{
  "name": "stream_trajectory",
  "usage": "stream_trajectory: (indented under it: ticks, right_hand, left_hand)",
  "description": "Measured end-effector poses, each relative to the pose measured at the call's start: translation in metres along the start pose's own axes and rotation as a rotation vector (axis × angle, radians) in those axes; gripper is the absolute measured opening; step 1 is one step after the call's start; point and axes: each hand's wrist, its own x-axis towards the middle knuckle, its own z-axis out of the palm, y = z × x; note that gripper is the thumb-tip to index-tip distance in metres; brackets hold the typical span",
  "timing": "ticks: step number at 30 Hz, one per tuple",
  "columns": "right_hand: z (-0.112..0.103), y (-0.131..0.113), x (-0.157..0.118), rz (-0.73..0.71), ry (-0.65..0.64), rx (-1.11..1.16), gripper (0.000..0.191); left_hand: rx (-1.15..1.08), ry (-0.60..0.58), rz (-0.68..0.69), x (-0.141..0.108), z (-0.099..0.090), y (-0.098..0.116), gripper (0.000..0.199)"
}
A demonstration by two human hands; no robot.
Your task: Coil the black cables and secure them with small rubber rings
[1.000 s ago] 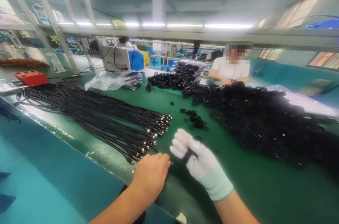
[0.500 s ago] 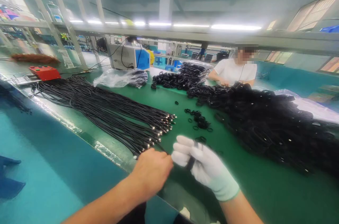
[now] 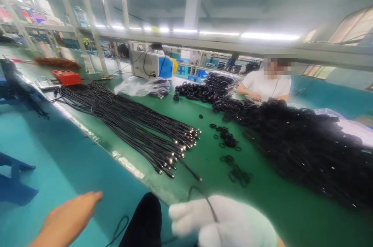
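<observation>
My left hand (image 3: 71, 218) is bare and blurred, out past the bench edge above the floor at lower left. Its fingers point right, and nothing shows in them. My right hand (image 3: 224, 219), in a white glove, is curled over the near bench edge. A thin black cable (image 3: 212, 209) passes across its fingers, with a bend standing up above the glove. More black cable (image 3: 119, 228) loops beside my dark-clothed leg; where it leads is hidden. Beyond the hands lies a spread bundle of black cables (image 3: 125, 118), metal plugs toward me. One cable end (image 3: 194, 171) sticks out toward the glove.
Small black rings (image 3: 229, 138) lie scattered on the green bench (image 3: 186, 112). A large heap of coiled black cables (image 3: 294, 142) covers its right side, with a person (image 3: 266, 83) behind it. A red box (image 3: 67, 77) stands at far left, a blue stool (image 3: 17, 177) below.
My left hand has moved from beside the glove down and left, off the bench. My right hand has come lower and nearer, with a cable across it. More rings lie on the bench.
</observation>
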Motion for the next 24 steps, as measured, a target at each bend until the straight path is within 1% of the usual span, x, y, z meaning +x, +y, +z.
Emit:
stream_trajectory:
  ticks: [1,2,3,4,5,6,7,8,9,10,11,12,15,18,21,22,24]
  right_hand:
    - [0.006,0.001,0.004,0.019,-0.064,0.050,0.037]
    - [0.012,0.002,0.009,0.032,-0.097,0.081,0.042]
    - [0.017,0.005,0.014,0.037,-0.113,0.103,0.048]
    - [0.021,0.009,0.018,0.036,-0.118,0.144,0.054]
    - [0.024,0.012,0.022,0.028,-0.111,0.206,0.058]
    - [0.026,0.016,0.024,0.014,-0.096,0.282,0.059]
    - [0.027,0.019,0.025,-0.012,-0.070,0.366,0.057]
    - [0.027,0.022,0.023,-0.050,-0.034,0.445,0.054]
    - [0.026,0.024,0.020,-0.093,0.002,0.509,0.050]
    - [0.026,0.025,0.016,-0.128,0.030,0.550,0.046]
    - [0.025,0.026,0.010,-0.150,0.045,0.564,0.044]
    - [0.025,0.026,0.005,-0.156,0.048,0.571,0.043]
    - [0.023,0.026,-0.008,-0.147,0.017,0.580,0.048]
    - [0.019,0.028,-0.010,-0.186,-0.004,0.603,0.056]
    - [0.016,0.030,-0.006,-0.180,-0.027,0.642,0.064]
    - [0.015,0.030,-0.003,-0.174,-0.030,0.645,0.066]
    - [0.015,0.029,0.000,-0.169,-0.020,0.623,0.062]
  left_hand:
    - [-0.036,-0.015,0.030,0.002,-0.016,0.019,0.032]
    - [-0.123,-0.020,0.068,0.006,-0.035,0.043,0.031]
    - [-0.252,0.001,0.137,0.010,-0.053,0.071,0.031]
    - [-0.400,0.049,0.236,0.014,-0.070,0.101,0.031]
    - [-0.551,0.057,0.384,0.018,-0.082,0.131,0.032]
    - [-0.698,0.030,0.531,0.021,-0.091,0.159,0.032]
    - [-0.826,-0.058,0.657,0.023,-0.095,0.184,0.032]
    - [-0.923,-0.203,0.759,0.025,-0.096,0.205,0.031]
    - [-1.001,-0.340,0.811,0.027,-0.094,0.223,0.029]
    - [-1.062,-0.444,0.824,0.029,-0.090,0.236,0.027]
    - [-1.105,-0.513,0.816,0.030,-0.087,0.245,0.024]
    - [-1.130,-0.541,0.799,0.032,-0.084,0.252,0.020]
    - [-1.128,-0.538,0.808,0.036,-0.085,0.262,0.013]
    - [-1.124,-0.563,0.836,0.037,-0.094,0.265,0.013]
    - [-1.136,-0.571,0.815,0.038,-0.099,0.266,0.012]
    - [-1.131,-0.566,0.806,0.039,-0.100,0.266,0.012]
    - [-1.118,-0.536,0.795,0.041,-0.099,0.266,0.012]
